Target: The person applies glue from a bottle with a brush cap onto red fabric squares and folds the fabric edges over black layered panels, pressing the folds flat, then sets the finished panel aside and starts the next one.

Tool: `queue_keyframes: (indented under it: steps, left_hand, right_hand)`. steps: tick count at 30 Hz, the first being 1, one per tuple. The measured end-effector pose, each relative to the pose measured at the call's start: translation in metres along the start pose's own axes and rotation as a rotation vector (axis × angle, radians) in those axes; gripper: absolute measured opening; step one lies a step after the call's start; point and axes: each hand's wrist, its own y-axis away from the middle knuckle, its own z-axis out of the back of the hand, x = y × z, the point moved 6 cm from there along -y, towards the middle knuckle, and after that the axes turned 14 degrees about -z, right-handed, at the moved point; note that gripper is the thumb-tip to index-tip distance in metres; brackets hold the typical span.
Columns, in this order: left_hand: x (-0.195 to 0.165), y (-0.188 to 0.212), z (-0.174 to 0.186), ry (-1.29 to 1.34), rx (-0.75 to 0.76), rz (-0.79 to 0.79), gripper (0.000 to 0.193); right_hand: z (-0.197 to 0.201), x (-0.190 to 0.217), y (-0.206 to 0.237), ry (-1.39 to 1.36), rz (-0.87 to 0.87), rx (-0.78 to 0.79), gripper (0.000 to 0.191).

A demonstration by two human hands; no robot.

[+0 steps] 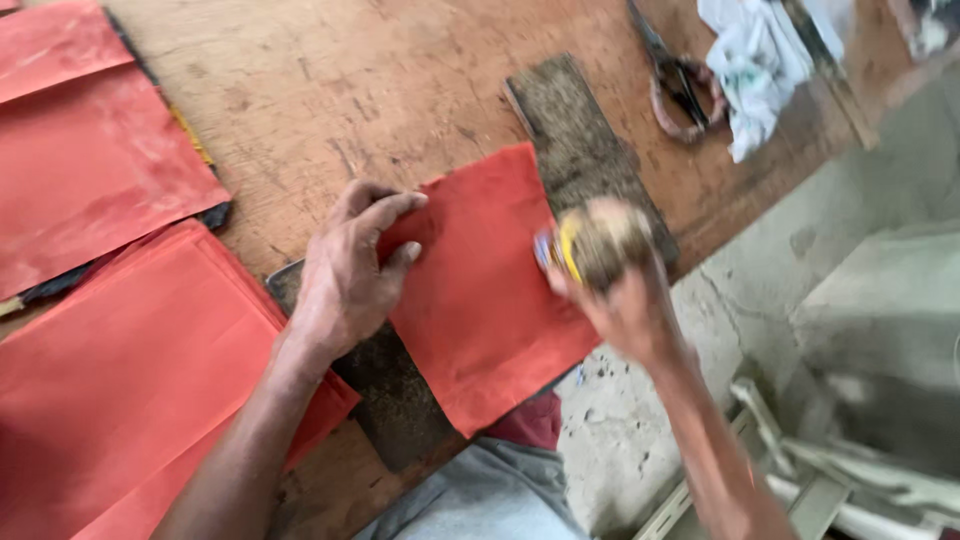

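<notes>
A red sheet (485, 290) lies flat on a dark board (590, 160) on the wooden table (330, 90). My left hand (345, 275) presses down on the sheet's left edge, fingers spread over it. My right hand (625, 300) is raised at the sheet's right edge and grips a round, blurred object with a yellow band (595, 240). What that object is I cannot tell.
Larger red sheets (90, 170) lie stacked at the left, more of them (130, 380) at the lower left. Scissors (675, 75) and a white rag (755, 60) sit at the table's far right. The table edge runs diagonally at right, with concrete floor (860, 250) and pale slats (850, 480) below.
</notes>
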Motion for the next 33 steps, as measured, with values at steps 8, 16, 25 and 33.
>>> queue_keyframes:
  steps: [8, 16, 25, 33]
  left_hand:
    - [0.001, -0.006, -0.002, 0.064, 0.014, -0.063, 0.044]
    - [-0.002, -0.003, 0.002, 0.026, -0.017, -0.023, 0.043]
    - [-0.021, 0.006, 0.016, 0.115, -0.290, 0.056, 0.066]
    - [-0.049, 0.051, -0.017, -0.005, -0.141, 0.124, 0.067]
  right_hand:
    - [-0.041, -0.015, -0.065, -0.265, -0.151, -0.027, 0.063]
    - [0.007, -0.006, 0.026, -0.290, -0.157, 0.172, 0.056]
    - [0.011, -0.026, 0.048, -0.373, -0.308, 0.089, 0.054]
    - [0.025, -0.005, 0.072, -0.410, -0.314, 0.064, 0.057]
